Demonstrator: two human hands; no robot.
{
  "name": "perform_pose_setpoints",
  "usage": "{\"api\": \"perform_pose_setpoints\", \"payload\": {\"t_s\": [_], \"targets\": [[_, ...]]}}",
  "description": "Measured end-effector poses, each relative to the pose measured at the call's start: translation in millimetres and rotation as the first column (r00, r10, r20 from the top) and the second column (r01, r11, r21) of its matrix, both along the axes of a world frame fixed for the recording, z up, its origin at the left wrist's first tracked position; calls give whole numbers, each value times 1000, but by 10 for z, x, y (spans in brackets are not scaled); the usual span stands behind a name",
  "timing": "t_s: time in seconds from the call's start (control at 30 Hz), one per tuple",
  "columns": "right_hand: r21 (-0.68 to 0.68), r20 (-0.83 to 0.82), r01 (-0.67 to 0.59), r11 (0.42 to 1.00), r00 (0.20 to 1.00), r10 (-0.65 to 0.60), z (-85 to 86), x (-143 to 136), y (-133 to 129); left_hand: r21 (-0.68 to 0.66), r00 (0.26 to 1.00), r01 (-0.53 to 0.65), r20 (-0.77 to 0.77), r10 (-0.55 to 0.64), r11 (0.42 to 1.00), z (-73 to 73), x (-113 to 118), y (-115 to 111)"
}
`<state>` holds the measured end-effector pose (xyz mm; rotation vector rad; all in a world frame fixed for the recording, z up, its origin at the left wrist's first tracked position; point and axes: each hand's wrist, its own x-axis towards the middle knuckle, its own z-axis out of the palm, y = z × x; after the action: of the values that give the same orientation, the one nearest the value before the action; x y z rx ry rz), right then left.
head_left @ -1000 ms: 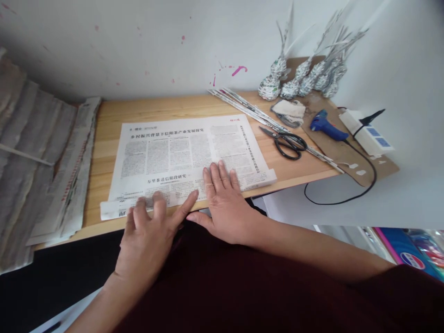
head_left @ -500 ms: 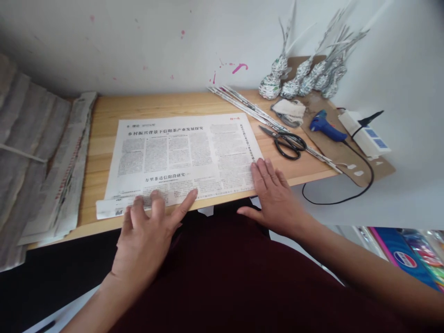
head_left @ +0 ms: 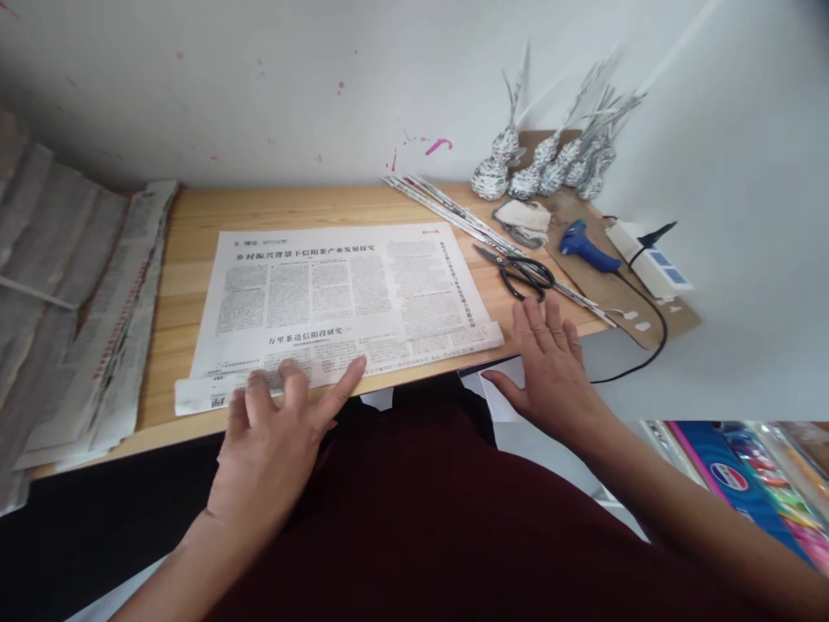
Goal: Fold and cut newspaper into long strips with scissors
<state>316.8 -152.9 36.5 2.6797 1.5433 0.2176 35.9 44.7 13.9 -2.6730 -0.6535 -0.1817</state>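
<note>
On a pale wooden tabletop (head_left: pixel 311 204) below a pink-spattered white wall (head_left: pixel 278 91) lies a printed newspaper sheet (head_left: pixel 343 294). The loosely spread left hand (head_left: pixel 268 441) touches its near edge; the right hand (head_left: pixel 550 371), spread, holds nothing.

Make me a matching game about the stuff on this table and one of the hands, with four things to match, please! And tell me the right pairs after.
Things:
1. newspaper sheet
2. left hand
3. scissors
4. glue gun

Places, colours and states:
A. fingers on the near edge of the newspaper sheet
B. blue, lying on a brown board
C. covered in print, with a folded strip along one edge
D. metal blades, black handles

Right pairs: 1-C, 2-A, 3-D, 4-B
</note>
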Motion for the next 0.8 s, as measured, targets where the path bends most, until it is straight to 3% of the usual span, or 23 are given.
{"api": "perform_pose_setpoints", "payload": {"t_s": [0.13,0.27,0.4,0.5,0.6,0.67,0.77,0.8], "targets": [[-67,49,-145,987,988,148,-64,-148,-19,28,999,3,-37,-2,1000,22,16,-9],[-71,97,-104,992,989,111,-161,-127,-73,50,992,-24,-124,30,998,92,44,-43],[-22,79,-123,992,989,124,-42,-76,-87,46,986,-51,-153,58,998,143,69,-76],[70,54,-190,979,981,187,101,-143,72,64,986,-56,-152,65,996,140,79,-84],[25,-75,-446,895,892,447,147,-347,399,96,985,-74,-146,87,993,132,80,-89],[-5,-184,-602,799,786,590,111,-532,644,98,984,-71,-153,86,993,133,76,-93],[42,-239,-726,687,660,712,4,-762,903,87,987,-55,-146,67,995,123,66,-94],[60,-244,-728,683,653,717,-34,-804,939,87,989,-53,-135,64,995,112,63,-90]]}}
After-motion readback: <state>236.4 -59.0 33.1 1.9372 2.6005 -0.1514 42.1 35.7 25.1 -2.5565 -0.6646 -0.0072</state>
